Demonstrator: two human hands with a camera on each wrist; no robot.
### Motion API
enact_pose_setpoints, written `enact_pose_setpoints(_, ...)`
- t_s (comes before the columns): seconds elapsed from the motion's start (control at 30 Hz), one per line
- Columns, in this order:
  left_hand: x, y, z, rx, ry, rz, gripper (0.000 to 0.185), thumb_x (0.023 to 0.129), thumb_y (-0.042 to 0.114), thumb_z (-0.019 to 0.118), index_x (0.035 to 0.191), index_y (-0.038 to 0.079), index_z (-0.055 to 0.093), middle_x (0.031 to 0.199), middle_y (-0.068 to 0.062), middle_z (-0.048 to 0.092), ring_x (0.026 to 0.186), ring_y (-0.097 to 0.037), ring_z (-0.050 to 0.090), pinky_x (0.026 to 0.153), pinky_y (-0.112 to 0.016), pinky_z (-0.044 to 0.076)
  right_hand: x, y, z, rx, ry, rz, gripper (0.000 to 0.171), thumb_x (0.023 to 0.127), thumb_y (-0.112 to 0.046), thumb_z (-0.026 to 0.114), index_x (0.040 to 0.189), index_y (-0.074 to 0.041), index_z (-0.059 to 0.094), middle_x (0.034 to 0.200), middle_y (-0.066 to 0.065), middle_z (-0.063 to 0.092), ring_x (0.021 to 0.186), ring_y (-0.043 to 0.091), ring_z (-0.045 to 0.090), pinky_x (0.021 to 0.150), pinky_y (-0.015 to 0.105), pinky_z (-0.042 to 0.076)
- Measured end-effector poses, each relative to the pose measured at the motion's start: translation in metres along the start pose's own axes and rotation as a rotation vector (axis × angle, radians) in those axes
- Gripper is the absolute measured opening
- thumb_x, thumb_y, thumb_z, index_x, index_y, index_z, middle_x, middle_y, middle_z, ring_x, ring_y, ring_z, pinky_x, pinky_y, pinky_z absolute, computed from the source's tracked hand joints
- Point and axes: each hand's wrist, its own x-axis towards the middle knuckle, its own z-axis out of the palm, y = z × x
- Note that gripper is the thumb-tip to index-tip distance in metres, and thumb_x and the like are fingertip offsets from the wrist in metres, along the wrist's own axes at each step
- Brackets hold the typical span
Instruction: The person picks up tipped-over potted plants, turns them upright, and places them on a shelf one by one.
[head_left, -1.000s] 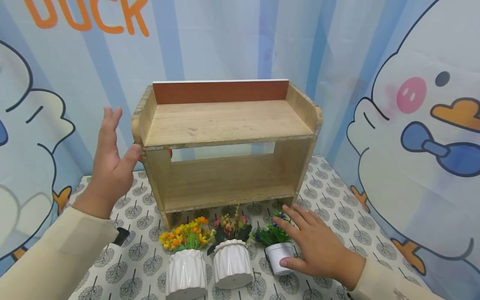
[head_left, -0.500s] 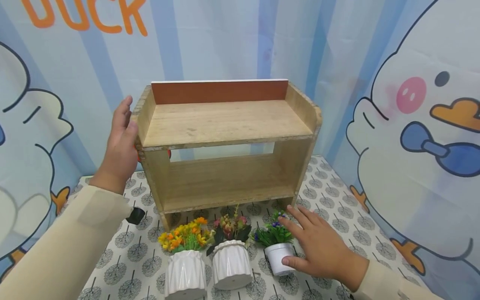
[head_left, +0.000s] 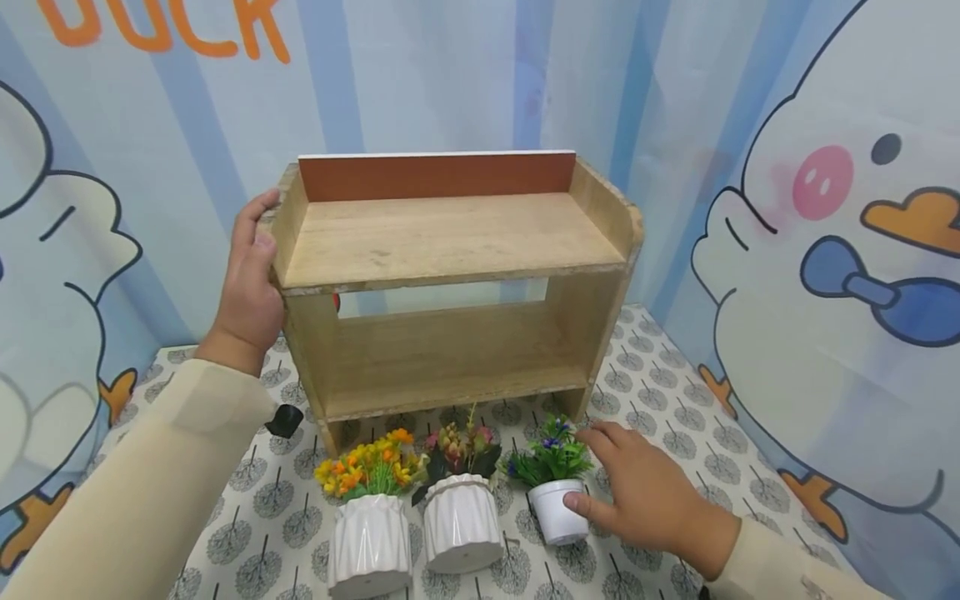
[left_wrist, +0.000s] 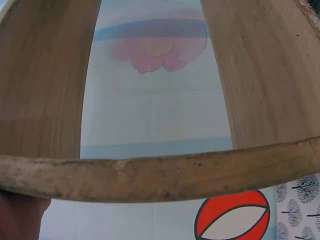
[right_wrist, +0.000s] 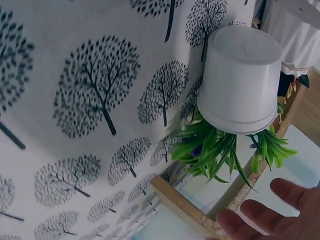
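Wooden shelf (head_left: 450, 275) behind 3 pots (head_left: 457, 517)

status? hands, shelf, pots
Left hand grips wooden shelf at its left side panel. Right hand touches small white pot, grip not closed. Two ribbed pots alongside.

Light tan wood is seen on the shelf (head_left: 450, 250), with a reddish-brown back panel topped by a white edge. The tablecloth (head_left: 660, 392) is patterned white with dark grey tree prints. Near its front edge, a white ribbed pot (head_left: 371, 546) is filled with orange and yellow flowers, a second white ribbed pot (head_left: 463, 525) with pink and dark foliage, and a small plain white pot (head_left: 555, 510) with green leaves and blue-purple blooms. A small black object (head_left: 285, 421) is seen toward the left edge. Both sleeves (head_left: 150, 492) are cream. The backdrop (head_left: 825, 250) is striped pale blue and white, printed with white ducks, pink cheeks, orange beaks, blue bows and orange lettering.
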Motion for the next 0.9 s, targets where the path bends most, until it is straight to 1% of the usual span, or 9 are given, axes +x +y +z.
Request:
enact_pose_setpoints(0.1, 0.0, 0.0, 0.001, -0.017, 0.011, 0.016, 0.054, 0.108, 0.027, 0.023, 0.16, 0.021, 0.038, 0.153, -0.011, 0.034, 0.115, -0.019, 0.04, 0.1, -0.032, 0.032, 0.003, -0.002, -0.001, 0.104, -0.073, 0.125, 0.077, 0.095, -0.068, 0.064, 0.143, -0.008, 0.058, 0.138, 0.012, 0.062, 0.114, 0.029, 0.067, 0.085, 0.05, 0.058)
enact_pose_setpoints(0.2, -0.001, -0.001, 0.001, 0.004, 0.014, 0.025, 0.054, 0.107, 0.027, 0.023, 0.158, 0.021, 0.039, 0.154, -0.01, 0.033, 0.113, -0.019, 0.04, 0.099, -0.032, 0.031, 0.005, -0.004, 0.0, 0.216, -0.148, 0.245, 0.074, 0.095, -0.065, 0.066, 0.136, -0.004, 0.06, 0.127, 0.012, 0.067, 0.104, 0.024, 0.068, 0.081, 0.048, 0.057)
enact_pose_setpoints(0.33, -0.001, -0.002, 0.001, 0.034, 0.015, 0.039, 0.054, 0.107, 0.029, 0.021, 0.158, 0.02, 0.039, 0.159, -0.01, 0.031, 0.115, -0.019, 0.039, 0.099, -0.033, 0.031, 0.009, -0.004, 0.005, 0.337, -0.241, 0.366, 0.072, 0.094, -0.062, 0.069, 0.128, 0.002, 0.064, 0.107, 0.009, 0.071, 0.09, 0.019, 0.067, 0.077, 0.045, 0.056)
enact_pose_setpoints(0.4, 0.0, -0.003, 0.001, 0.023, 0.016, 0.043, 0.054, 0.107, 0.029, 0.022, 0.158, 0.021, 0.039, 0.157, -0.011, 0.031, 0.113, -0.019, 0.039, 0.098, -0.032, 0.031, 0.011, -0.003, 0.008, 0.361, -0.265, 0.397, 0.071, 0.094, -0.061, 0.069, 0.122, 0.004, 0.066, 0.101, 0.008, 0.071, 0.084, 0.018, 0.066, 0.074, 0.044, 0.055)
enact_pose_setpoints(0.47, 0.0, -0.003, 0.001, 0.024, 0.022, 0.047, 0.054, 0.107, 0.03, 0.023, 0.158, 0.021, 0.04, 0.156, -0.01, 0.032, 0.112, -0.018, 0.04, 0.097, -0.032, 0.031, 0.012, -0.003, 0.012, 0.373, -0.268, 0.419, 0.069, 0.094, -0.061, 0.069, 0.116, 0.004, 0.068, 0.096, 0.008, 0.071, 0.08, 0.019, 0.064, 0.071, 0.042, 0.054)
enact_pose_setpoints(0.53, 0.0, -0.003, 0.001, 0.018, 0.026, 0.047, 0.053, 0.107, 0.03, 0.023, 0.157, 0.021, 0.04, 0.154, -0.01, 0.033, 0.111, -0.019, 0.04, 0.096, -0.032, 0.031, 0.012, -0.003, 0.017, 0.386, -0.273, 0.434, 0.064, 0.094, -0.061, 0.068, 0.106, 0.002, 0.069, 0.09, 0.008, 0.07, 0.074, 0.019, 0.062, 0.066, 0.039, 0.052)
enact_pose_setpoints(0.67, 0.0, -0.002, 0.002, 0.024, 0.029, 0.041, 0.054, 0.108, 0.031, 0.022, 0.156, 0.019, 0.041, 0.156, -0.009, 0.032, 0.113, -0.02, 0.039, 0.098, -0.033, 0.031, 0.011, -0.004, 0.026, 0.434, -0.316, 0.484, 0.06, 0.094, -0.065, 0.066, 0.084, -0.006, 0.065, 0.068, 0.004, 0.057, 0.053, 0.018, 0.051, 0.05, 0.033, 0.046)
enact_pose_setpoints(0.77, 0.0, -0.002, 0.004, 0.024, 0.028, 0.037, 0.054, 0.108, 0.031, 0.022, 0.157, 0.018, 0.04, 0.158, -0.009, 0.031, 0.116, -0.022, 0.038, 0.099, -0.033, 0.03, 0.011, -0.006, 0.031, 0.465, -0.347, 0.514, 0.063, 0.093, -0.069, 0.064, 0.076, -0.008, 0.061, 0.06, 0.002, 0.05, 0.044, 0.015, 0.046, 0.042, 0.033, 0.047)
enact_pose_setpoints(0.9, 0.0, -0.002, 0.005, 0.02, 0.028, 0.035, 0.053, 0.108, 0.032, 0.022, 0.156, 0.018, 0.04, 0.157, -0.009, 0.032, 0.116, -0.023, 0.039, 0.099, -0.034, 0.031, 0.011, -0.008, 0.035, 0.495, -0.342, 0.538, 0.066, 0.091, -0.072, 0.065, 0.073, -0.008, 0.061, 0.058, 0.004, 0.051, 0.044, 0.016, 0.046, 0.041, 0.033, 0.048)
